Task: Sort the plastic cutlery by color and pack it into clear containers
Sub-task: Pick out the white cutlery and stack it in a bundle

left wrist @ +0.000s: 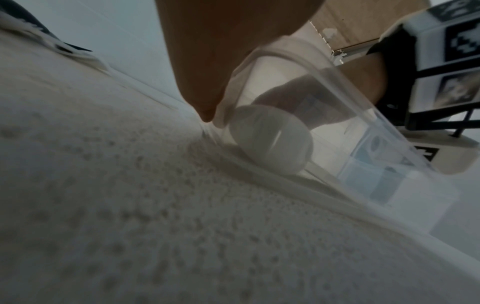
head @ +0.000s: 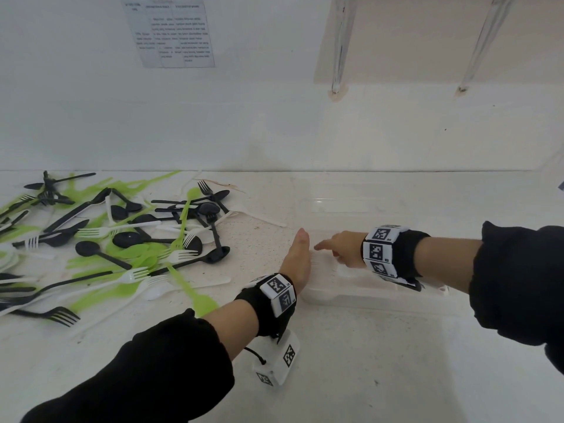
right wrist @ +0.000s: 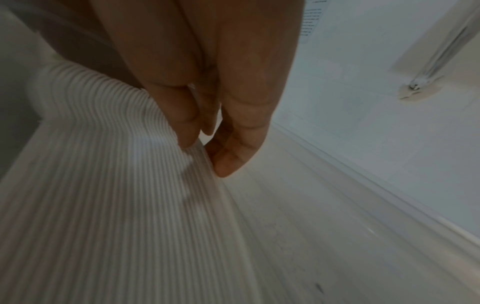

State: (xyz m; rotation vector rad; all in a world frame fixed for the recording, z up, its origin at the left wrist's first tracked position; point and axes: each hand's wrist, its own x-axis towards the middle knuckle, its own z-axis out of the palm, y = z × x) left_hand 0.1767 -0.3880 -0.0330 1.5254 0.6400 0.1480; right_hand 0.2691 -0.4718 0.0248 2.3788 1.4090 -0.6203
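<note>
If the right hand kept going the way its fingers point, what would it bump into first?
Probably the left hand. The right hand points leftward along the stacked white cutlery inside the clear container, and the left hand stands against that container's end wall. Depth is unclear.

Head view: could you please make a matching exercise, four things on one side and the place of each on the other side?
1. left hand
2. right hand
3. mixed cutlery pile
4. printed sheet

a. on the wall
b. loose on the counter
c. inside the clear container, touching stacked white spoons
d. against the container's outer end

Pairs: 1-d, 2-c, 3-b, 4-a
</note>
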